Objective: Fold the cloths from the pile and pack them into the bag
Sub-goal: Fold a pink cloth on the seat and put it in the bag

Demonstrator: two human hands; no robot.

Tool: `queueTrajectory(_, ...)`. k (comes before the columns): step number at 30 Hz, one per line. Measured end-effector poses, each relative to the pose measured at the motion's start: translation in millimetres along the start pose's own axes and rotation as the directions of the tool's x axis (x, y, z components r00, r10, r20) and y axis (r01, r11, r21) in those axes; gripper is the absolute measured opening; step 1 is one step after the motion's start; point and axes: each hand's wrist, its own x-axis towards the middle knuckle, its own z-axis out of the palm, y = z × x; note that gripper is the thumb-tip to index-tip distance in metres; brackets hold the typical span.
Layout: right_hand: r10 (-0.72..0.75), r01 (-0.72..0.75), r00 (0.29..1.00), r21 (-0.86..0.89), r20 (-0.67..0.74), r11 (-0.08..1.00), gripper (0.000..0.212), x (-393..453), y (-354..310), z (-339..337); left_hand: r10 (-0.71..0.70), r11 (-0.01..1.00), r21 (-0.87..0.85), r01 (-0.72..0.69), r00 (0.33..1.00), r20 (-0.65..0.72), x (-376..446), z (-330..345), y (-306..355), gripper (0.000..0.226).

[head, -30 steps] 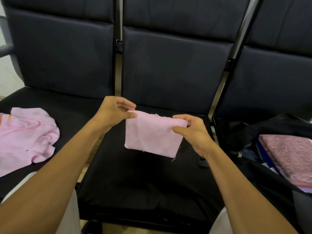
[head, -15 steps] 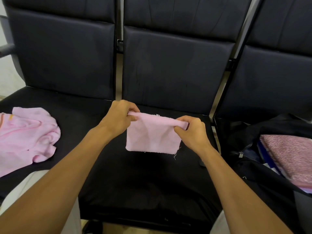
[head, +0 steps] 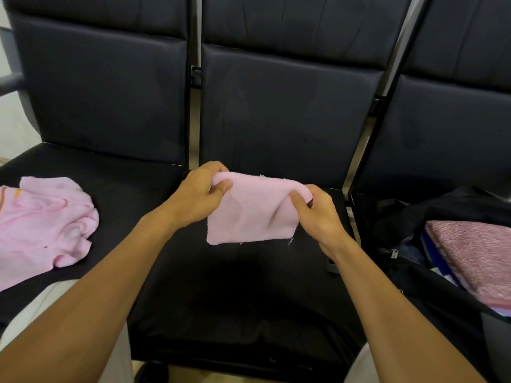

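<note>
Since soft, light and limp, pink cloth (head: 253,210) best pinched at top corners, as left hand (head: 197,196) and right hand (head: 318,214) fingers now clamp.

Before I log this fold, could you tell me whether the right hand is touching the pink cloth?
Touching. The head view shows the right hand pinching the top right corner of the pink cloth.

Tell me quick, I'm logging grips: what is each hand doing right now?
Left hand: pinching the top left corner of the small pink terry cloth.
Right hand: pinching the cloth's top right corner.
</note>
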Motion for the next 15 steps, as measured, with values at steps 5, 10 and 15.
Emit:
queueTrajectory(5, -0.023, 0.023, 1.0, 0.086, 0.001, 0.996, 0.023, -4, -6, 0, -0.07, 0.976, -0.213, 0.046, 0.992, -0.106, 0, 4, 5, 0.009)
queueTrajectory(10, -0.158, 0.161, 0.986, 0.063, -0.054, 0.985, 0.015, -9, -12, 3, -0.036, 0.951, -0.305, -0.05, 0.962, -0.27, -2, 9, 12, 0.009)
queueTrajectory(15, -0.172, 0.185, 0.972, 0.071, -0.163, 0.98, 0.013, -9, -10, 7, -0.345, 0.836, -0.513, 0.195, 0.914, -0.215, -2, 14, 22, 0.035)
